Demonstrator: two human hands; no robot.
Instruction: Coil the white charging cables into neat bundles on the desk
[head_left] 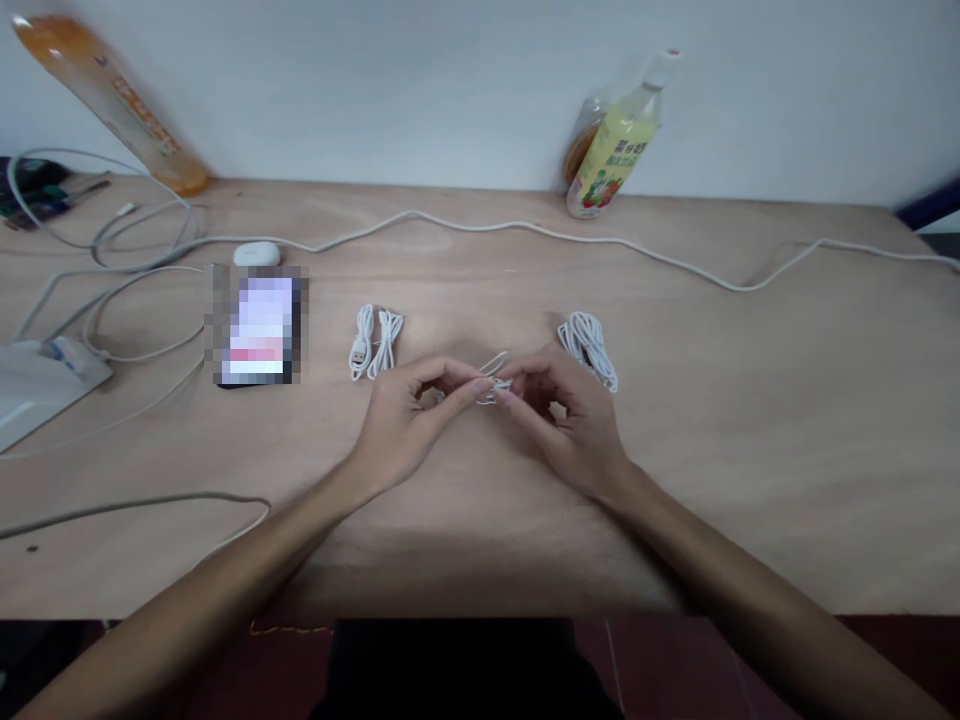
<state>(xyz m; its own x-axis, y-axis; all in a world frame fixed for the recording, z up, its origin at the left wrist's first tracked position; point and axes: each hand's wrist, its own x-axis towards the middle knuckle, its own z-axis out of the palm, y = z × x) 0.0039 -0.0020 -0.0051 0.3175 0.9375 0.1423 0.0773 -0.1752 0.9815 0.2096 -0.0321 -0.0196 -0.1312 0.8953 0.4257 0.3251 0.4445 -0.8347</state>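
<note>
Both hands meet over the middle of the wooden table, pinching a small white cable (491, 364). My left hand (409, 415) holds it between thumb and fingertips from the left. From the other side, my right hand (574, 420) grips the same cable in a like pinch. Much of the cable is hidden by the fingers. Just beyond my left hand lie coiled white USB cables (363, 342) in two small bundles. Another coiled white cable bundle (591, 345) rests behind my right hand, partly covered by it.
A phone (262, 325) and a white earbud case (256, 254) lie on the left, near a white power strip (45, 385) and loose cables. A long white cord (517, 226) crosses the back. An orange bottle (120, 110) and a yellow drink bottle (619, 145) stand by the wall.
</note>
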